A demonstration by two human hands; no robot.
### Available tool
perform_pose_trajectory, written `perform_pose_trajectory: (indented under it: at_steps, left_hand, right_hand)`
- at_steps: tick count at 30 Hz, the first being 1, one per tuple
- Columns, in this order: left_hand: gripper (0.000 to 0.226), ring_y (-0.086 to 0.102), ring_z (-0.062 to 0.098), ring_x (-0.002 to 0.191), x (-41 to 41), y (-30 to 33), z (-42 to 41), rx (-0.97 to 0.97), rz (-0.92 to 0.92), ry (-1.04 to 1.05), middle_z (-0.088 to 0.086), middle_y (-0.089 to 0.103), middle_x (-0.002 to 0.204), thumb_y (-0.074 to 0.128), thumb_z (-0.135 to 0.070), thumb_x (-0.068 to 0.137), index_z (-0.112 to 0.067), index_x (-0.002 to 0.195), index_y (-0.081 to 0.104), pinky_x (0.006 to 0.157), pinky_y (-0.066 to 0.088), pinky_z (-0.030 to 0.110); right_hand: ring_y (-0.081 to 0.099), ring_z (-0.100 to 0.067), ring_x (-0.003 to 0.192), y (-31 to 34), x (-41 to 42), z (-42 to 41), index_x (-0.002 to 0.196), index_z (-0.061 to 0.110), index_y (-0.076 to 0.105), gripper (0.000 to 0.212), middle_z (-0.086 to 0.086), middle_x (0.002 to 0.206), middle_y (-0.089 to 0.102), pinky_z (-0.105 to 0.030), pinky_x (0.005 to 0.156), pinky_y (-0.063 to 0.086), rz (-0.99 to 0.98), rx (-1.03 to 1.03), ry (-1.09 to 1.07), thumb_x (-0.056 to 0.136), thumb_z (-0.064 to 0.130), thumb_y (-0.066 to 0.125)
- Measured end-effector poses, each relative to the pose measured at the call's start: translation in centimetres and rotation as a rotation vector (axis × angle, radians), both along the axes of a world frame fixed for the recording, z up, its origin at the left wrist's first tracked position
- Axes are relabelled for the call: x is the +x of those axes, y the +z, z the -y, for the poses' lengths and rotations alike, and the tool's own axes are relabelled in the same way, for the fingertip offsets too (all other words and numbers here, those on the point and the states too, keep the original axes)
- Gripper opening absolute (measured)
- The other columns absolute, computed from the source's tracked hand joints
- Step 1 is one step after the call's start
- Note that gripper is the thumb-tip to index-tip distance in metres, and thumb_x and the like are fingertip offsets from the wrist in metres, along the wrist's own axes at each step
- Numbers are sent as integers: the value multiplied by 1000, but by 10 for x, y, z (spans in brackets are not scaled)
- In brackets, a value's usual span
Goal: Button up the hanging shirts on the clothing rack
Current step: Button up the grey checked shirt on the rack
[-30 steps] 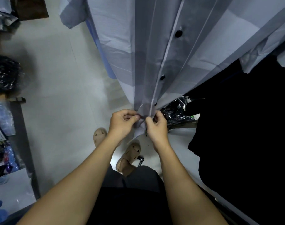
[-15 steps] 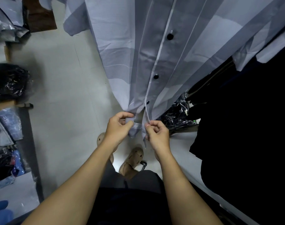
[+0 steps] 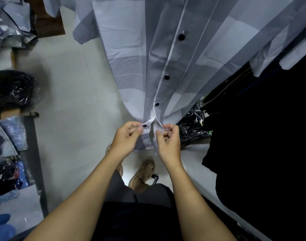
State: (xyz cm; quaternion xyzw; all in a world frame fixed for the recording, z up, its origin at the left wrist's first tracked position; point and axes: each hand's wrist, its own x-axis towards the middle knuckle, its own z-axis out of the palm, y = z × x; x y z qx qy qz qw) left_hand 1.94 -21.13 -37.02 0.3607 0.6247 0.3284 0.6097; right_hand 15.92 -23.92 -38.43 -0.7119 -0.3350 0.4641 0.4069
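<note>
shirt: grey-checked, hangs ahead, three dark buttons fastened, so hem is within reach | left hand: pinches button-side edge, presenting the bottom button | right hand: pinches hole-side edge, apart from the left, ready to meet it

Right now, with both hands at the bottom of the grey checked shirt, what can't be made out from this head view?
- Grey checked shirt: collar, hanger and rack cut off by the top edge.
- Buttonhole for the lowest button: hidden in the edge pinched by the right hand.
- Left hand: fingertips curled under, grip unclear.
- Black garments: too dark to tell apart.
</note>
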Motion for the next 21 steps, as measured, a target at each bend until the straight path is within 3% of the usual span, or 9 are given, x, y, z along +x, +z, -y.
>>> perform_pose_trajectory:
  at_steps: [2, 5, 8, 11, 13, 16, 19, 21]
  left_hand:
    - [12, 70, 3, 73, 1, 4, -2, 8, 18, 11, -8, 75, 77, 57, -11, 98, -19, 95, 66, 64, 52, 14]
    - [12, 69, 5, 76, 1, 7, -6, 27, -5, 20, -12, 73, 77, 61, -15, 96, -21, 91, 69, 72, 56, 21]
    - [6, 69, 7, 76, 4, 10, -8, -5, -6, 43, -11, 73, 77, 66, -18, 93, -21, 91, 71, 73, 57, 23]
    - [1, 67, 8, 70, 8, 14, -10, -21, -21, 47, -11, 72, 72, 70, -21, 90, -20, 89, 71, 62, 53, 24]
    - [0, 66, 9, 68, 10, 16, -11, -14, -18, 28, -8, 72, 73, 71, -20, 89, -20, 89, 71, 61, 50, 27]
    - [3, 69, 10, 70, 12, 18, -11, -20, -19, 12, -2, 73, 78, 71, -16, 89, -18, 91, 71, 68, 51, 30]
    - [5, 66, 13, 68, 14, 19, -12, -40, -17, 13, 0, 72, 76, 71, -14, 88, -17, 92, 71, 67, 48, 35]
    - [6, 65, 14, 67, 16, 21, -11, -31, -24, -3, 2, 73, 79, 74, -15, 87, -17, 92, 72, 63, 48, 31]
  right_hand:
    - [56, -5, 64, 4, 0, -3, 107, 23, 49, 24, 6, 75, 59, -20, 64, 47, 1, 25, 21, 93, 11, 65]
    - [62, -7, 69, 9, 1, -8, 113, 23, 55, 30, 6, 77, 65, -22, 71, 52, -25, 19, 46, 90, 12, 70]
    - [67, -10, 72, 13, 2, -12, 102, 25, 64, 23, 2, 76, 71, -27, 74, 55, -107, 8, 24, 88, 10, 73]
    - [70, -17, 80, 15, 3, -15, 95, 23, 70, 16, -6, 84, 73, -39, 80, 58, -147, 14, 0, 88, 10, 73]
    - [70, -13, 81, 17, 3, -17, 92, 21, 72, 13, -3, 85, 73, -42, 83, 58, -202, -9, -39, 88, 9, 73]
    - [68, -5, 75, 20, 5, -19, 93, 13, 72, 11, 2, 81, 73, -34, 80, 57, -252, -32, -82, 87, 4, 72]
    - [70, -9, 75, 23, 6, -21, 95, 8, 70, 13, -3, 81, 73, -27, 73, 56, -308, -39, -131, 86, -1, 71]
    - [69, -12, 71, 26, 4, -22, 96, 6, 67, 16, -4, 80, 72, -23, 66, 55, -346, -39, -158, 85, -5, 71]
